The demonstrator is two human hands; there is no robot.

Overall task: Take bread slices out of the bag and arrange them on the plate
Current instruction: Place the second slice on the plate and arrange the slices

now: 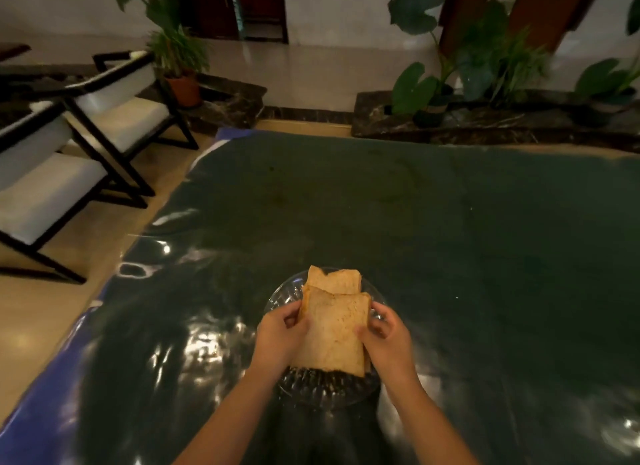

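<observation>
Left hand (282, 329) and right hand (388, 336) gripping top bread slice (332, 333), glass plate (325, 388), no legible writing

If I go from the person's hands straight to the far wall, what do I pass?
Near to far: the near rim of the glass plate, the bread slice held between left hand and right hand, a second bread slice, dark green table cover, dark stone ledge.

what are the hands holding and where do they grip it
Both hold the near bread slice over the glass plate: left hand on its left edge, right hand on its right edge.
</observation>
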